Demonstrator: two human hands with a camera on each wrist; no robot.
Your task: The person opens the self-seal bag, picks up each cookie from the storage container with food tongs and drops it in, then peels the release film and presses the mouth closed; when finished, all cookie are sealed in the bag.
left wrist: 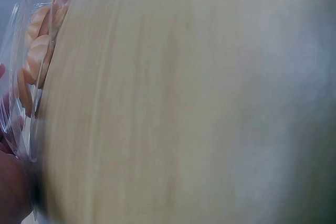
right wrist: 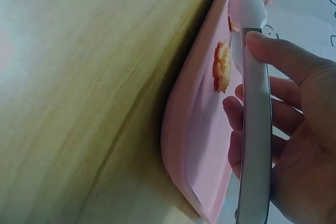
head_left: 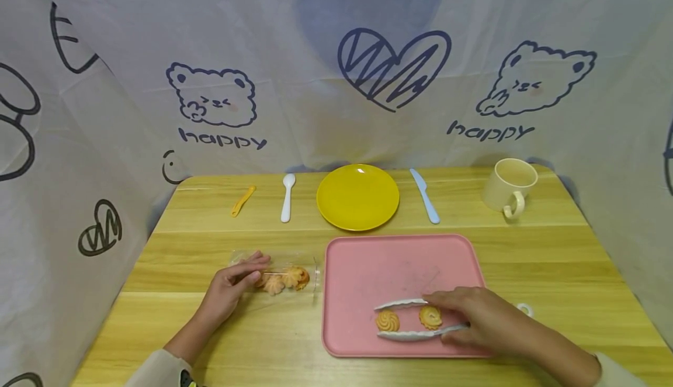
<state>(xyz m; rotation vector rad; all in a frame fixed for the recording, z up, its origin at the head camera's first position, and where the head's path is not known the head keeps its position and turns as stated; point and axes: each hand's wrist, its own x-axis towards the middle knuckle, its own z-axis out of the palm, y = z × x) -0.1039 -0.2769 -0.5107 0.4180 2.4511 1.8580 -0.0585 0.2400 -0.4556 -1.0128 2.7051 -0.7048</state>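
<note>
My right hand [head_left: 486, 320] grips a pair of white and grey tongs [right wrist: 255, 124], thumb on one arm and fingers around the other. The arms are spread apart over the pink tray [head_left: 394, 264]. Between them lie two round cookies, a swirled one [head_left: 388, 321] near the tips and another cookie [head_left: 430, 317] closer to my fingers. Left of the tray, my left hand [head_left: 231, 284] holds the left end of a clear plastic package [head_left: 311, 258]. Inside it are several flower-shaped cookies [head_left: 294, 277], also visible through the plastic in the left wrist view.
Along the back of the wooden table [head_left: 158, 293] lie a small yellow knife [head_left: 243, 201], a white spoon [head_left: 286, 197], a yellow plate [head_left: 358, 197] and a light-blue knife [head_left: 425, 196]. A cream mug [head_left: 507, 185] stands back right. A printed cloth [head_left: 315, 83] hangs behind.
</note>
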